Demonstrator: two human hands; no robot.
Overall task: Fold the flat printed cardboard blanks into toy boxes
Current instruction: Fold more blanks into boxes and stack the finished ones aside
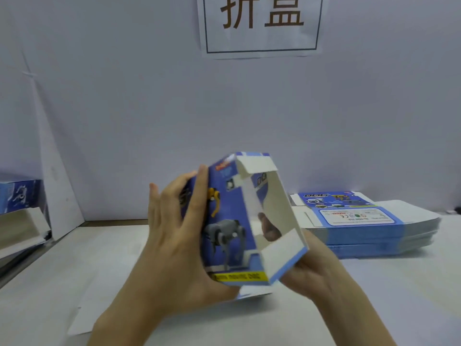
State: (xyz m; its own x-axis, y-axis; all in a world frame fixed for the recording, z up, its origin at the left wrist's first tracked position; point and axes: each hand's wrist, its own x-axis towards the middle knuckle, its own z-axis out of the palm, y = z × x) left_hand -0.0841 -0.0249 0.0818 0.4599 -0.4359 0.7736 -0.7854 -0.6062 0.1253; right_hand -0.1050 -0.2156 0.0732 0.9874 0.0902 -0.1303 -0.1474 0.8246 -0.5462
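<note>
1. The half-folded box [232,228] is held above the middle of the table [411,295].
2. The left hand [174,233] clasps its printed face.
3. The right hand [316,273] grips the right wall, fingers [270,229] inside.
4. Flat blanks [361,228] are stacked near the right edge.

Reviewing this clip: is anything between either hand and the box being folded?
Nothing visible. The left hand holds the box by its printed side and the right hand holds its lower end, fingers inside. The stack of flat blanks lies apart, to the right.
</note>
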